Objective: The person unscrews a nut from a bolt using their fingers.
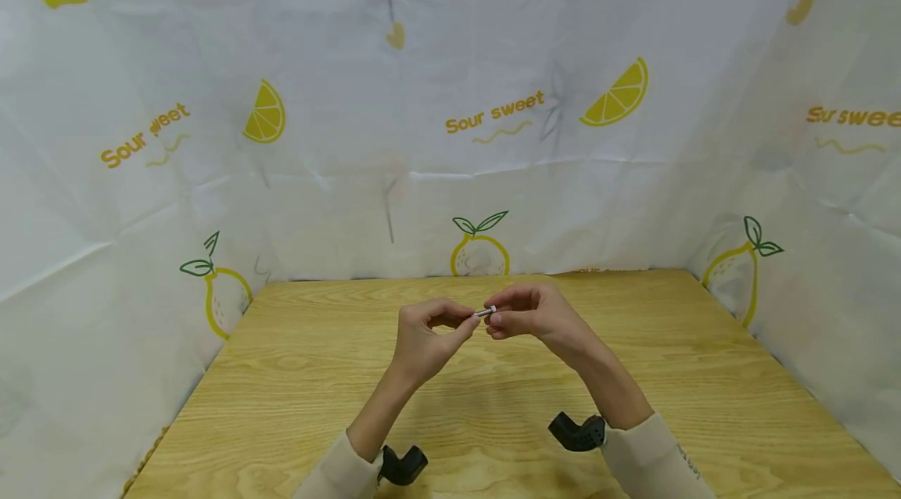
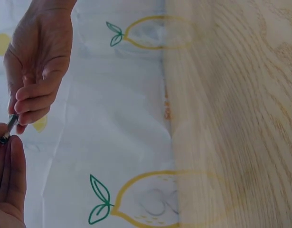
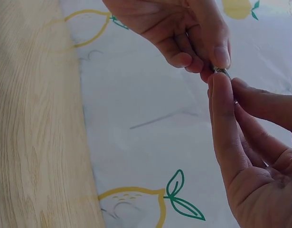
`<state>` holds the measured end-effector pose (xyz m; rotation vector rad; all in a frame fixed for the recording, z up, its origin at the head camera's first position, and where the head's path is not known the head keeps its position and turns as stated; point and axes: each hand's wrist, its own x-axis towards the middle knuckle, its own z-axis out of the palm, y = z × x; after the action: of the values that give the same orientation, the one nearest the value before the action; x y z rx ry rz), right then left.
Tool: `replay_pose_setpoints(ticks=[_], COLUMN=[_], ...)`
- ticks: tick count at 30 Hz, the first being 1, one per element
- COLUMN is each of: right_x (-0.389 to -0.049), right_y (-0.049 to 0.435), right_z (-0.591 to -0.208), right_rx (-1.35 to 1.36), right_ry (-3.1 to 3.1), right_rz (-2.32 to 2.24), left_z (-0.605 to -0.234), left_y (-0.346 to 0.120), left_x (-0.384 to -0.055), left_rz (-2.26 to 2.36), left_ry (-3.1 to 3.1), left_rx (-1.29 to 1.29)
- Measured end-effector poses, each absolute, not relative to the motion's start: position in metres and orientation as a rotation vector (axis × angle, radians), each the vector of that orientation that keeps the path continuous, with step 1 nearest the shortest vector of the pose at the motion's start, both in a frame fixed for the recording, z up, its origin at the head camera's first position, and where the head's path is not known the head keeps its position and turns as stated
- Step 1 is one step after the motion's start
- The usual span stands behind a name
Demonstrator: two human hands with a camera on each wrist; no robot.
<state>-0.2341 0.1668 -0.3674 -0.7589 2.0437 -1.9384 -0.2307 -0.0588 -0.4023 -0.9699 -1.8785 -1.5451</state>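
Note:
A small silver metal bolt [image 1: 484,313] is held up between the two hands, above the wooden table. Thumb and forefinger of the left hand [image 1: 427,339] pinch its left end. At the wider right end, the right hand [image 1: 538,317] has its thumb and forefinger closed round the bolt. In the left wrist view the bolt [image 2: 12,123] bridges both hands' fingertips. Only a bit of the threaded bolt [image 3: 223,72] shows in the right wrist view, as the fingers cover most of it.
Below the hands lies a wood-grain table [image 1: 317,374]. A white cloth [image 1: 338,123] printed with lemons and lettering hangs along the back and both sides. Black curved mounts [image 1: 577,432] sit at both wrists, next to light sleeves [image 1: 651,456].

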Motion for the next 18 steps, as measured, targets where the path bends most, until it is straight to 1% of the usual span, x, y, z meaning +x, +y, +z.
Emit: replay_pose_setpoints(ticks=[13,18], right_x=[-0.236,-0.2361], right_y=[0.1668,0.167], right_z=[-0.3692,-0.368], right_rx=[-0.79,-0.763], right_ry=[1.991,1.991], right_rz=[-1.999,-1.993], left_z=[-0.4034,-0.4035], left_y=[-0.0588,-0.0588], left_x=[-0.2306,-0.2314], left_rz=[-1.56,-1.557], left_ry=[-1.9,-1.878], left_rx=[-0.954,-0.963])
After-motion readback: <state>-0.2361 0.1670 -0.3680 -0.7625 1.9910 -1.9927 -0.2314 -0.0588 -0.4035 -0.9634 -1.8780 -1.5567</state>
